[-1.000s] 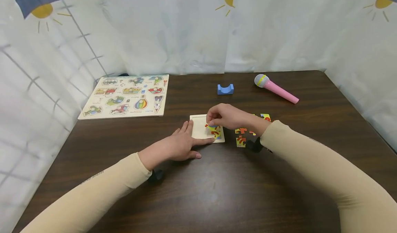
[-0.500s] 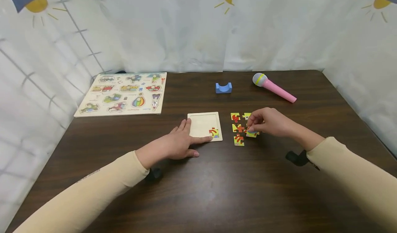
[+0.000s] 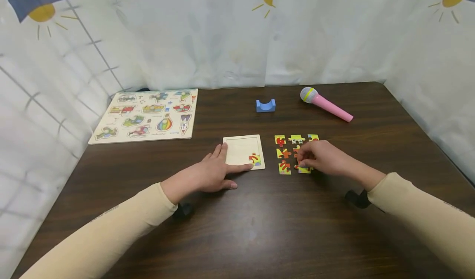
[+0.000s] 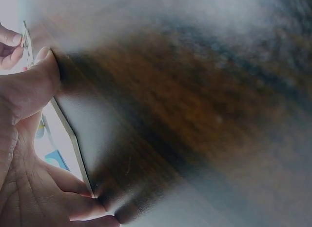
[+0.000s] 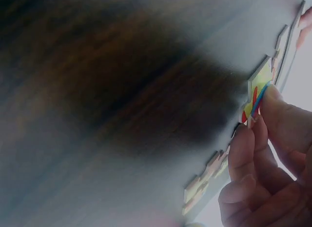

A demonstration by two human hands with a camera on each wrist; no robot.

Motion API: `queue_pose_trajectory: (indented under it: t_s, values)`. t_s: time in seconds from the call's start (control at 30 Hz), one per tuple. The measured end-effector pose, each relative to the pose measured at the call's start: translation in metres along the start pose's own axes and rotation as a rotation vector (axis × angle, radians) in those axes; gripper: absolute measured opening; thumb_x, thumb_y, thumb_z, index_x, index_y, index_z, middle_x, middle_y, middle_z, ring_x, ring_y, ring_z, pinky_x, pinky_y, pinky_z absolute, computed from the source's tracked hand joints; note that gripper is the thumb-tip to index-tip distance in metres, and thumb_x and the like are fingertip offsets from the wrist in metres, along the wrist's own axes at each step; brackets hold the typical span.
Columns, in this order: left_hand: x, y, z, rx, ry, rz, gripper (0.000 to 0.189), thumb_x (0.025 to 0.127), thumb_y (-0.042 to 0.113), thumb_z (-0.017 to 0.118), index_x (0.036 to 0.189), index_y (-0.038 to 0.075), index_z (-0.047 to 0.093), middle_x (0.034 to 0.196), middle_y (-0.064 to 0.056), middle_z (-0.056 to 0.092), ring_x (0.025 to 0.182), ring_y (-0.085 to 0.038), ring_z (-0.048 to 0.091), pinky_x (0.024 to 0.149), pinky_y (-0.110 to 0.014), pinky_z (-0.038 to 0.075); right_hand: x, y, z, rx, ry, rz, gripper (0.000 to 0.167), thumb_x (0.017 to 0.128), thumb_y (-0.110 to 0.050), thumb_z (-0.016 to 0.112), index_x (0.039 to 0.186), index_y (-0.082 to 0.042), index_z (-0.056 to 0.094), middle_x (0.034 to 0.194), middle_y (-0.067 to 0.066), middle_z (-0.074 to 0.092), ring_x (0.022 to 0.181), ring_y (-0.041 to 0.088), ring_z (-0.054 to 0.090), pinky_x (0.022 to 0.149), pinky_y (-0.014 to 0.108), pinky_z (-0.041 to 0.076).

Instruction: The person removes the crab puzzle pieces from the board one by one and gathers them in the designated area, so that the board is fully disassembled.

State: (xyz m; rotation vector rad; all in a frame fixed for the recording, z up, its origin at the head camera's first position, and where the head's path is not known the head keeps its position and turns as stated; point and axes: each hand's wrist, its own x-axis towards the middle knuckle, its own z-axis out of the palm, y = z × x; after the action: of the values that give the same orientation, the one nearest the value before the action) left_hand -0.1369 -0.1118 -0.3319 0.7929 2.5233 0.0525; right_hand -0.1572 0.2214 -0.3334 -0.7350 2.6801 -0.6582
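Note:
My left hand (image 3: 212, 172) lies with fingers spread at the left and front edges of a small square wooden puzzle tray (image 3: 237, 149). Its index finger stretches along the tray's front edge. One yellow-and-red jigsaw piece (image 3: 255, 159) sits in the tray's front right corner. To the right, my right hand (image 3: 324, 158) pinches a yellow-green jigsaw piece (image 5: 261, 80) with red and blue marks between thumb and fingers, low over the front row of loose pieces. Loose jigsaw pieces (image 3: 283, 153) lie in rows beside the tray; my right hand partly hides some.
A large wooden picture board (image 3: 144, 116) of vehicles lies at the back left. A blue block (image 3: 265, 106) with a curved notch stands behind the tray. Back right lies a pink toy microphone (image 3: 328, 105). Pale curtains (image 3: 208, 35) hang beyond the table's edge.
My right hand moved from over the tray, carrying a jigsaw piece right to the loose pieces, then slightly nearer me to their front row. My left hand stayed on the tray.

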Motion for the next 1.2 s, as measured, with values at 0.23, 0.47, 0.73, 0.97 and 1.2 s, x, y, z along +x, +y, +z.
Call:
queue_pose_trajectory:
  t_s: [0.23, 0.47, 0.73, 0.97, 1.2]
  values:
    - [0.0, 0.0, 0.0, 0.0, -0.003, -0.002, 0.066, 0.099, 0.045, 0.065, 0.157, 0.048, 0.033, 0.164, -0.04, 0.003, 0.154, -0.054, 0.01, 0.12, -0.061, 0.028, 0.0, -0.003, 0.004, -0.013, -0.004, 0.022, 0.005, 0.09, -0.008, 0.077, 0.091, -0.012, 0.073, 0.085, -0.002, 0.068, 0.075, 0.013, 0.054, 0.066, 0.029, 0.047]
    - [0.0, 0.0, 0.0, -0.015, -0.011, -0.004, 0.066, 0.099, 0.045, 0.065, 0.157, 0.049, 0.033, 0.165, -0.039, 0.002, 0.154, -0.054, 0.009, 0.12, -0.062, 0.028, -0.002, -0.003, 0.003, -0.035, 0.016, 0.022, 0.006, 0.091, -0.006, 0.076, 0.095, -0.01, 0.075, 0.091, -0.001, 0.073, 0.079, 0.014, 0.058, 0.07, 0.03, 0.05]
    - [0.001, -0.002, 0.001, -0.018, 0.007, 0.007, 0.066, 0.099, 0.044, 0.065, 0.157, 0.047, 0.034, 0.164, -0.041, 0.003, 0.154, -0.055, 0.01, 0.119, -0.064, 0.028, -0.01, -0.002, -0.003, -0.051, 0.003, 0.016, 0.014, 0.086, -0.013, 0.082, 0.097, -0.011, 0.075, 0.09, -0.005, 0.072, 0.077, 0.009, 0.059, 0.071, 0.028, 0.052]
    - [0.001, -0.002, 0.001, -0.002, 0.014, 0.01, 0.065, 0.099, 0.043, 0.065, 0.157, 0.046, 0.034, 0.163, -0.041, 0.004, 0.153, -0.055, 0.011, 0.119, -0.063, 0.029, -0.011, 0.002, 0.002, -0.068, 0.003, -0.017, 0.015, 0.085, -0.016, 0.084, 0.094, -0.013, 0.073, 0.087, -0.005, 0.069, 0.074, 0.008, 0.057, 0.069, 0.026, 0.05]
    - [0.001, -0.001, 0.0, -0.011, 0.004, 0.003, 0.066, 0.099, 0.044, 0.065, 0.157, 0.047, 0.034, 0.164, -0.041, 0.003, 0.154, -0.055, 0.01, 0.119, -0.064, 0.028, -0.01, 0.002, 0.003, -0.082, -0.003, -0.016, 0.014, 0.086, -0.017, 0.083, 0.094, -0.014, 0.072, 0.087, -0.006, 0.068, 0.075, 0.008, 0.057, 0.069, 0.027, 0.05]
